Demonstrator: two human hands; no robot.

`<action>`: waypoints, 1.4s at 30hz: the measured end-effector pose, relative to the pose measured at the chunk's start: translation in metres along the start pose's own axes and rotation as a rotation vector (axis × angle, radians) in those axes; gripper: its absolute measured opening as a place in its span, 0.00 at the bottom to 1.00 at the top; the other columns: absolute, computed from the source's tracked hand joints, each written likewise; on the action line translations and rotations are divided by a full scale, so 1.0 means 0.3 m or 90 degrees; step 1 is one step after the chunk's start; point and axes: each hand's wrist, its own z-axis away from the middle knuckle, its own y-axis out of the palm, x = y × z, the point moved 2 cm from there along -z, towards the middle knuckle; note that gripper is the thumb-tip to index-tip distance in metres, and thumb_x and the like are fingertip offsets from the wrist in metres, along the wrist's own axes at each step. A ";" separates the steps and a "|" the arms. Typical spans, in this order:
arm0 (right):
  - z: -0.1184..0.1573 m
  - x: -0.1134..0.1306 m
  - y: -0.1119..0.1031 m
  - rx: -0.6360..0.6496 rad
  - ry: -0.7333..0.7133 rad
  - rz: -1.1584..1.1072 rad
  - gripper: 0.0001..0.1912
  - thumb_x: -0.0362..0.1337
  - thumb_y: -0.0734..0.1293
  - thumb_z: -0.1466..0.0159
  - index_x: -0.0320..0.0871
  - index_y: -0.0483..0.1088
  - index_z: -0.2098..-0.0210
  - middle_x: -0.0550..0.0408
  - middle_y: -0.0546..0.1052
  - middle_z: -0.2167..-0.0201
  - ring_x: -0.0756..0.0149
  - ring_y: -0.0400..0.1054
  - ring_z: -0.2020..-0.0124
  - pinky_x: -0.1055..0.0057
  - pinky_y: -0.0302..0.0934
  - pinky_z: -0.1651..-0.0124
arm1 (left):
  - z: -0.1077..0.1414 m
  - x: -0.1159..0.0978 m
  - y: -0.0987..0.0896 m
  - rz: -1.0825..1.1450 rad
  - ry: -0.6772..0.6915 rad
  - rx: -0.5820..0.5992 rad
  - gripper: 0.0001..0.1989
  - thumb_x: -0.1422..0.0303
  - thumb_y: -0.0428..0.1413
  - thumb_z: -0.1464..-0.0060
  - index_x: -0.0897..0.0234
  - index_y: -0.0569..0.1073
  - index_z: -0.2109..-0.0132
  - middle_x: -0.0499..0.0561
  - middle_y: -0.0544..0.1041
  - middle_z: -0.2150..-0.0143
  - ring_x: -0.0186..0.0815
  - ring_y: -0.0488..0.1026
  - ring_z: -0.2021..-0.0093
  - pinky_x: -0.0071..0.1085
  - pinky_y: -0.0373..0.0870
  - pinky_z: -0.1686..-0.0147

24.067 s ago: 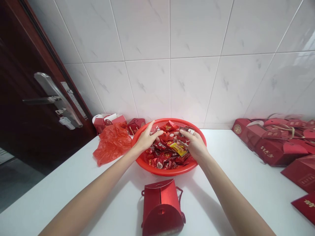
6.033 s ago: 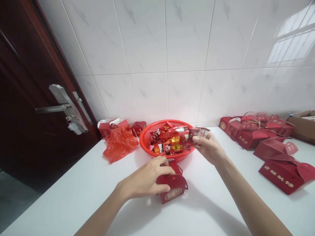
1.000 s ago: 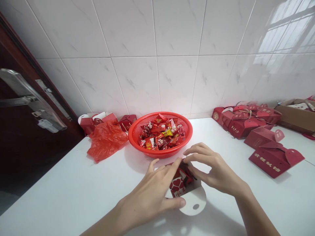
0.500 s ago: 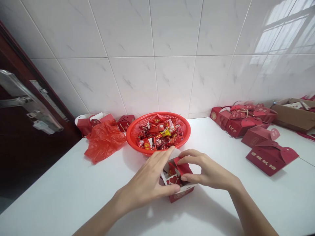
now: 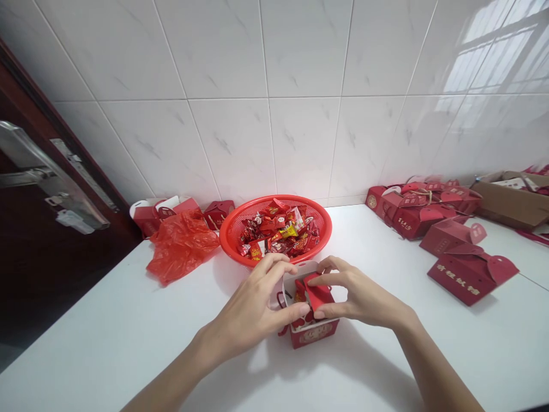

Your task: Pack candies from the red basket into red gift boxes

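A small red carton box (image 5: pixel 315 335) with a white inside stands with its top open on the white table. Wrapped sweets (image 5: pixel 299 293) and a heart-printed packet (image 5: pixel 300 321) lie in it. My left hand (image 5: pixel 261 306) arches over the box's left side, thumb and fingers apart, the thumb over the contents. On the right, my right hand (image 5: pixel 349 292) has its thumb and fingers on a flat red piece (image 5: pixel 319 294) at the box's right side; I cannot tell whether it is a flap or a packet. A dark red cord (image 5: pixel 281 329) hangs at the left.
Behind the box, a red plastic basket (image 5: pixel 229 229) holds many sweets. A crumpled red bag (image 5: pixel 182 246) and some red boxes (image 5: pixel 218 214) are to its left. More closed red boxes (image 5: pixel 467 274) and a brown carton (image 5: pixel 510 203) stand at the right, beside the tiled wall.
My left fingers have drawn back from the box's far flap, and its white inner side shows more. The box front is more visible. My right hand has hardly moved.
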 end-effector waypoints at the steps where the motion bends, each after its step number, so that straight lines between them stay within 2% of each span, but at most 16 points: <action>1: -0.001 0.000 0.002 0.000 -0.006 -0.002 0.29 0.56 0.74 0.43 0.53 0.75 0.45 0.47 0.72 0.49 0.56 0.69 0.51 0.60 0.68 0.49 | -0.001 0.001 0.005 0.014 0.003 -0.005 0.19 0.54 0.60 0.44 0.58 0.72 0.50 0.54 0.71 0.45 0.43 0.74 0.49 0.39 0.77 0.53; 3: -0.004 0.001 0.005 -0.004 -0.021 -0.002 0.36 0.56 0.75 0.44 0.54 0.69 0.39 0.48 0.72 0.49 0.55 0.69 0.49 0.59 0.67 0.47 | -0.002 0.003 0.017 0.054 0.012 -0.014 0.18 0.53 0.60 0.44 0.58 0.71 0.52 0.53 0.71 0.47 0.42 0.74 0.50 0.40 0.77 0.53; 5: -0.006 0.001 0.007 -0.009 -0.032 0.001 0.40 0.56 0.75 0.45 0.54 0.66 0.36 0.47 0.73 0.47 0.55 0.69 0.48 0.59 0.67 0.47 | -0.001 0.003 0.028 0.103 0.018 -0.016 0.19 0.53 0.60 0.43 0.58 0.71 0.49 0.53 0.71 0.47 0.42 0.73 0.47 0.40 0.77 0.51; 11: -0.002 -0.001 -0.009 -0.030 -0.060 -0.034 0.27 0.53 0.69 0.35 0.48 0.71 0.41 0.48 0.77 0.47 0.56 0.71 0.48 0.59 0.65 0.44 | 0.005 -0.013 0.035 0.136 0.025 0.110 0.32 0.51 0.62 0.45 0.54 0.66 0.37 0.54 0.75 0.44 0.45 0.74 0.46 0.46 0.74 0.45; 14: 0.003 -0.009 -0.024 -0.020 -0.058 -0.085 0.27 0.55 0.68 0.36 0.49 0.72 0.43 0.48 0.78 0.47 0.55 0.72 0.48 0.59 0.66 0.45 | 0.007 -0.010 0.032 0.107 0.021 0.118 0.39 0.51 0.66 0.51 0.50 0.63 0.34 0.54 0.71 0.40 0.47 0.72 0.44 0.46 0.74 0.45; 18: 0.002 -0.020 -0.031 -0.018 -0.065 -0.087 0.28 0.56 0.71 0.38 0.48 0.73 0.44 0.49 0.79 0.49 0.56 0.73 0.51 0.60 0.67 0.48 | 0.007 0.013 0.055 0.056 0.012 0.048 0.29 0.59 0.59 0.41 0.48 0.63 0.34 0.52 0.69 0.43 0.41 0.75 0.50 0.41 0.76 0.48; 21: -0.004 -0.028 -0.023 -0.043 -0.056 -0.030 0.23 0.50 0.72 0.38 0.47 0.73 0.47 0.50 0.78 0.56 0.60 0.72 0.56 0.62 0.68 0.52 | 0.006 0.028 0.073 -0.033 -0.005 -0.028 0.32 0.61 0.58 0.42 0.53 0.61 0.32 0.55 0.66 0.42 0.39 0.76 0.57 0.41 0.78 0.53; 23: -0.008 -0.034 -0.016 -0.073 -0.048 -0.004 0.22 0.45 0.73 0.38 0.47 0.72 0.47 0.50 0.77 0.55 0.60 0.71 0.57 0.62 0.68 0.53 | 0.005 0.031 0.078 -0.093 -0.007 -0.056 0.35 0.60 0.60 0.44 0.56 0.60 0.32 0.57 0.66 0.42 0.43 0.75 0.54 0.43 0.77 0.53; 26: -0.012 -0.041 -0.009 -0.109 -0.046 0.007 0.27 0.42 0.74 0.39 0.48 0.67 0.42 0.48 0.74 0.49 0.59 0.71 0.54 0.59 0.68 0.49 | -0.001 0.028 0.077 -0.138 0.007 -0.051 0.32 0.58 0.59 0.43 0.59 0.64 0.34 0.57 0.71 0.48 0.47 0.72 0.49 0.44 0.75 0.51; 29: -0.017 -0.042 -0.006 -0.104 -0.058 -0.004 0.30 0.43 0.73 0.39 0.50 0.65 0.39 0.47 0.72 0.44 0.58 0.70 0.49 0.58 0.67 0.45 | -0.005 0.020 0.074 -0.154 0.020 -0.008 0.20 0.56 0.58 0.41 0.60 0.75 0.45 0.55 0.74 0.54 0.45 0.72 0.53 0.43 0.74 0.53; 32: -0.022 -0.044 -0.002 -0.062 -0.062 -0.022 0.24 0.46 0.73 0.38 0.48 0.70 0.44 0.49 0.76 0.49 0.58 0.71 0.51 0.59 0.67 0.47 | -0.003 0.011 0.072 -0.165 0.011 0.020 0.16 0.55 0.55 0.39 0.61 0.79 0.54 0.55 0.73 0.55 0.44 0.72 0.55 0.42 0.73 0.53; 37: -0.027 -0.070 0.009 -0.011 0.031 -0.041 0.28 0.54 0.71 0.38 0.43 0.71 0.46 0.47 0.78 0.52 0.59 0.73 0.58 0.63 0.68 0.55 | 0.010 0.021 0.077 -0.117 -0.091 0.088 0.22 0.50 0.48 0.36 0.56 0.72 0.44 0.54 0.71 0.54 0.43 0.75 0.58 0.42 0.73 0.56; 40: -0.030 -0.088 0.013 0.026 0.086 -0.048 0.27 0.56 0.69 0.38 0.43 0.72 0.49 0.53 0.78 0.66 0.63 0.71 0.67 0.68 0.64 0.65 | 0.008 0.042 0.080 -0.053 -0.125 0.120 0.24 0.47 0.46 0.37 0.54 0.69 0.42 0.54 0.72 0.53 0.46 0.75 0.54 0.43 0.72 0.54; 42: -0.034 -0.097 0.016 0.043 0.100 -0.081 0.25 0.55 0.70 0.38 0.44 0.72 0.50 0.59 0.73 0.75 0.68 0.65 0.74 0.72 0.57 0.71 | 0.000 0.055 0.079 -0.016 -0.125 0.125 0.24 0.46 0.49 0.39 0.54 0.69 0.43 0.55 0.73 0.50 0.47 0.73 0.49 0.41 0.71 0.51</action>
